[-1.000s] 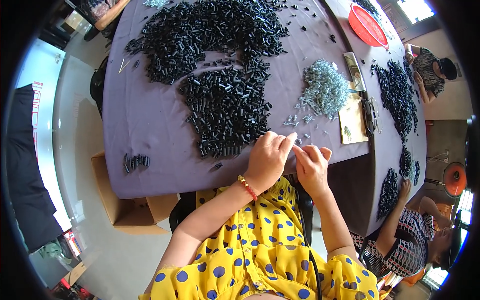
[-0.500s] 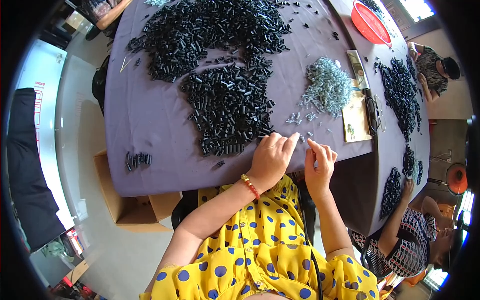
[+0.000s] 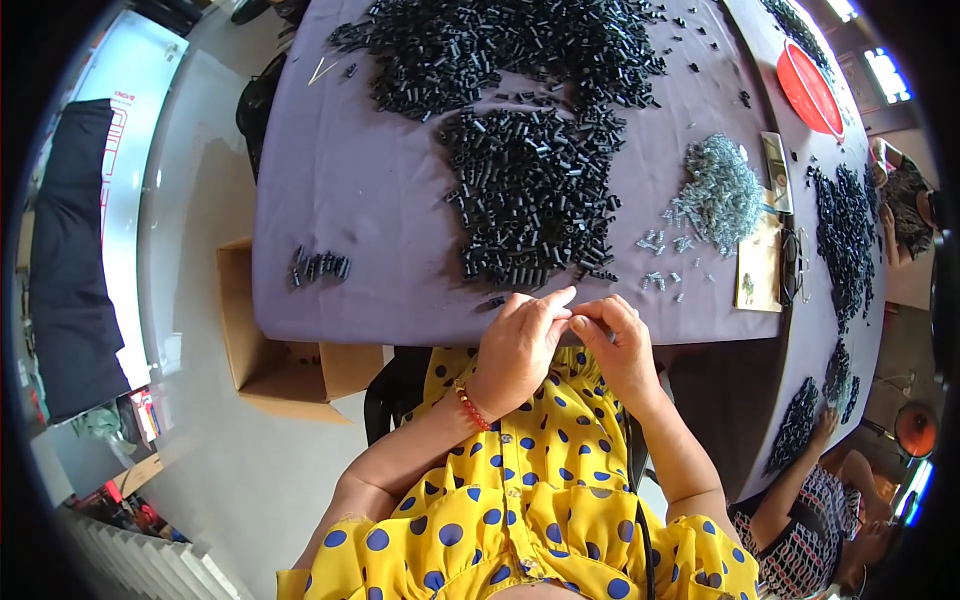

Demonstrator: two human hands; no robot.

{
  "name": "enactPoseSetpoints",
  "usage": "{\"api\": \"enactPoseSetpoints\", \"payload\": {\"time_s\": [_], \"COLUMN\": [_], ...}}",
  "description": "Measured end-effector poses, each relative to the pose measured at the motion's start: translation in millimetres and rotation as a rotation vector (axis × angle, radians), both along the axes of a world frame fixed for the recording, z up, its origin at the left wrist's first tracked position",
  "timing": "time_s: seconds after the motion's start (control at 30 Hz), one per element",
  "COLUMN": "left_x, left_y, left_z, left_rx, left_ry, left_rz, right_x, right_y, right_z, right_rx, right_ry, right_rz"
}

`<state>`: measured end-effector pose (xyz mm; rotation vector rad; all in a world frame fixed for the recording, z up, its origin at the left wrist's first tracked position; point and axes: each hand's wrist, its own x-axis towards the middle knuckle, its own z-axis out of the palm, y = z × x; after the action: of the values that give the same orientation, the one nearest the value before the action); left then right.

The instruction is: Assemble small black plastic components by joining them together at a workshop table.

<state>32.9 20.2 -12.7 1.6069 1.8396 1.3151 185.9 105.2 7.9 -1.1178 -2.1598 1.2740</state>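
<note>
Close together at the table's front edge, my left hand (image 3: 518, 345) and my right hand (image 3: 617, 345) meet at the fingertips. Both are closed in a pinch. What lies between the fingers is too small and covered to make out. Just beyond them spreads a pile of short black plastic tubes (image 3: 535, 195), some lined up in a row along its near edge. To the right sits a heap of small clear, bluish plastic pieces (image 3: 722, 195), with several loose ones (image 3: 655, 280) scattered toward my right hand.
A small group of finished-looking black tubes (image 3: 320, 266) lies at the left on the purple-grey tablecloth (image 3: 370, 190). Glasses (image 3: 793, 265), a cream booklet (image 3: 760, 265) and a red basket (image 3: 810, 90) are at the right. A cardboard box (image 3: 240, 330) stands below left. Other people work at the right.
My hands, apart before with the right near the loose clear pieces, have come together at the fingertips. The whole view has shifted, so the table appears farther right and higher.
</note>
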Motion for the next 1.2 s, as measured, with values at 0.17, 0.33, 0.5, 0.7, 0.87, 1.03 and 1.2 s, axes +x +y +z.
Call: {"api": "enactPoseSetpoints", "payload": {"time_s": [0.17,0.33,0.5,0.7,0.87,1.03,1.2], "left_x": [-2.6,-2.9,2.7,4.6,-10.2,-9.2,3.3], "left_y": [-5.3,-6.8,-9.4,-10.7,-9.3,-9.9,1.9], "left_z": [-0.4,4.7,7.3,3.2,13.3,10.8,-3.2], "left_rx": [-0.004,-0.04,-0.117,-0.186,-0.4,-0.387,-0.087], "left_ry": [0.004,-0.058,-0.203,-0.429,-0.883,-0.866,0.118], "left_rz": [-0.01,-0.002,0.041,0.045,-0.075,-0.063,0.027], "right_x": [-1.4,-1.5,-2.2,-6.6,-6.8,-1.4,6.2], "right_y": [-3.2,-8.2,-8.2,-10.4,-8.7,-5.9,1.1], "right_z": [-4.6,-10.0,-5.5,-0.8,-3.6,-8.1,-16.4], "right_rx": [-0.051,-0.223,-0.327,0.122,0.373,0.152,0.444], "right_ry": [0.021,0.069,0.049,-0.018,0.039,0.068,-0.109], "right_rz": [0.006,-0.058,-0.08,0.065,0.097,-0.103,-0.078]}}
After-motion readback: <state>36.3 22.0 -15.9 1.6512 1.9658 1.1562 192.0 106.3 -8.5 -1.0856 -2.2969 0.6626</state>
